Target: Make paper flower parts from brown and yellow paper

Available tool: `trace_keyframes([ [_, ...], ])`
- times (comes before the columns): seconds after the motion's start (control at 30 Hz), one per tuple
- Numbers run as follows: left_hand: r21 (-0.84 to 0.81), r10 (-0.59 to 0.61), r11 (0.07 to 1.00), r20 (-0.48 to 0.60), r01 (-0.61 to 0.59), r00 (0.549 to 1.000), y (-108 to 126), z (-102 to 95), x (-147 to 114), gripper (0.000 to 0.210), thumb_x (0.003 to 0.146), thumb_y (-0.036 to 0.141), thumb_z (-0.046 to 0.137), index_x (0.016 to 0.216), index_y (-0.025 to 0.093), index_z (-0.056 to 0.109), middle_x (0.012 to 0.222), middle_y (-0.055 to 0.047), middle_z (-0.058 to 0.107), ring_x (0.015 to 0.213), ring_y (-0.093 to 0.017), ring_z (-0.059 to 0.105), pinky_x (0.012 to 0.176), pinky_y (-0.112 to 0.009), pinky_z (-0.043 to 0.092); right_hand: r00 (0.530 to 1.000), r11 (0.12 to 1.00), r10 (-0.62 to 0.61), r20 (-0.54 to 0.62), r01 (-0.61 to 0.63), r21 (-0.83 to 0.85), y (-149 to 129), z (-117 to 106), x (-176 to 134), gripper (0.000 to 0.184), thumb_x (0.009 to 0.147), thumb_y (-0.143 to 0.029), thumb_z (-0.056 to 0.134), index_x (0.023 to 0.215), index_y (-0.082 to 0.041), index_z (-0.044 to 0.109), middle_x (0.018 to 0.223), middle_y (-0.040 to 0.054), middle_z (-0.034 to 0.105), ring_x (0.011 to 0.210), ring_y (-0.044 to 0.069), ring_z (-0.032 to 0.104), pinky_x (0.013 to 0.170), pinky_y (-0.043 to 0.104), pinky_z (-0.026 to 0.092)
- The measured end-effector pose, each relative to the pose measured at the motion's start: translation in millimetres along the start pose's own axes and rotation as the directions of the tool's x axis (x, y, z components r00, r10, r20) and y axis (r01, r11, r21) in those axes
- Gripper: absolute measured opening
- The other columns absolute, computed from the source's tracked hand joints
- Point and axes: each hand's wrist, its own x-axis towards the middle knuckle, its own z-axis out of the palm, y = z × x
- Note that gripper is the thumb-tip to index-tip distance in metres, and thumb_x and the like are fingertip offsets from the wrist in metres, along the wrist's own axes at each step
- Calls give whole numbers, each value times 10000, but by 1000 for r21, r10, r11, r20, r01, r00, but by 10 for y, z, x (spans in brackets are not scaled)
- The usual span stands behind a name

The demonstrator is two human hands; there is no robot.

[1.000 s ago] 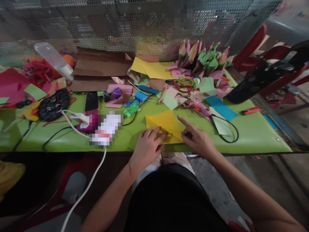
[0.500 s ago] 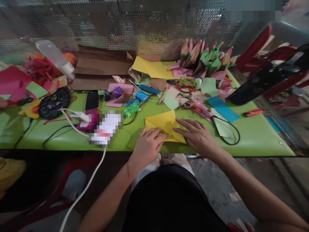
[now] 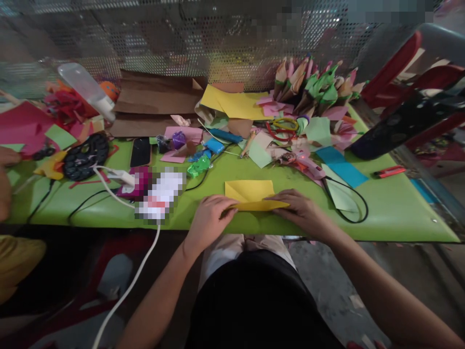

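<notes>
A creased sheet of yellow paper (image 3: 249, 190) rests on the green tabletop in front of me, its near edge bent up into a fold. My left hand (image 3: 214, 215) pinches the left end of that fold between thumb and fingers. At the other end, my right hand (image 3: 296, 208) grips the paper the same way, its thumb partly hidden. A pink glue gun (image 3: 307, 165) with a black cord lies beyond my right hand. Strips of blue paper (image 3: 343, 166) and pale green paper (image 3: 337, 186) are beside it.
A phone (image 3: 162, 194) on a white cable lies left of my hands, near a dark phone (image 3: 140, 152). Scissors (image 3: 281, 128), paper scraps and paper flowers (image 3: 319, 87) crowd the back. A dark bottle (image 3: 395, 128) and red cutter (image 3: 390, 171) sit right. Another person's hand (image 3: 7, 157) shows far left.
The yellow paper was lying flatter under my spread fingers; now its near edge is lifted and folded, with both hands pinching the ends. Another person's hand has come further into view at left.
</notes>
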Motion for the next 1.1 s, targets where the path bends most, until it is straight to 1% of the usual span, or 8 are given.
trace_keyframes([
  [0.13,59,-135,988,-106,142,985,-48,44,40,171,965,237,577,820,211,663,789,-34,706,788,-206,670,765,-336,529,985,984,165,-47,-162,73,-28,32,29,269,982,-396,544,1000,-255,772,980,82,782,918,251,700,796,369,569],
  [0.27,122,-211,965,-153,231,965,-18,116,160,142,969,232,567,836,205,610,752,-36,678,754,-212,655,725,-328,493,909,915,399,-125,-385,117,27,136,76,270,927,-455,596,925,-205,698,746,39,723,650,202,646,569,285,482],
  [0.37,198,-250,941,-146,276,957,-2,161,254,75,962,233,580,903,204,615,785,-48,702,778,-231,670,719,-336,478,867,890,453,-206,-426,163,45,196,117,291,901,-384,622,1123,-198,647,717,4,699,628,185,630,580,279,467],
  [0.43,238,-275,924,-132,300,952,4,183,296,39,956,233,594,942,206,619,816,-51,719,796,-234,678,709,-329,470,847,883,467,-252,-436,172,24,210,132,498,882,-341,635,1349,-192,550,703,-24,678,615,178,622,595,282,473],
  [0.53,271,-315,902,-118,336,942,14,196,322,25,953,229,604,955,206,614,835,-50,729,802,-230,683,680,-311,454,858,901,433,-278,-409,142,-28,200,135,534,903,-309,609,1423,-219,528,716,-27,674,605,165,620,602,277,485],
  [0.63,305,-312,893,-105,329,944,24,193,321,48,953,226,603,911,203,595,807,-47,716,790,-229,677,665,-306,445,910,941,339,-238,-328,85,-61,176,133,211,954,-297,552,1067,-243,722,856,30,751,741,187,701,694,294,526],
  [0.7,336,-274,894,-112,296,955,24,192,318,86,946,213,607,867,205,574,791,-48,702,801,-233,670,675,-309,450,930,954,299,-215,-296,47,-69,161,132,204,973,-291,539,934,-240,732,926,47,776,829,211,729,753,313,540],
  [1.1,197,-205,948,-225,250,953,0,198,273,160,908,113,635,925,212,511,784,-9,671,741,-191,661,647,-280,482,963,968,193,-189,-218,-124,-44,163,93,308,1044,-346,478,1142,-217,740,888,58,744,758,195,708,666,319,516],
])
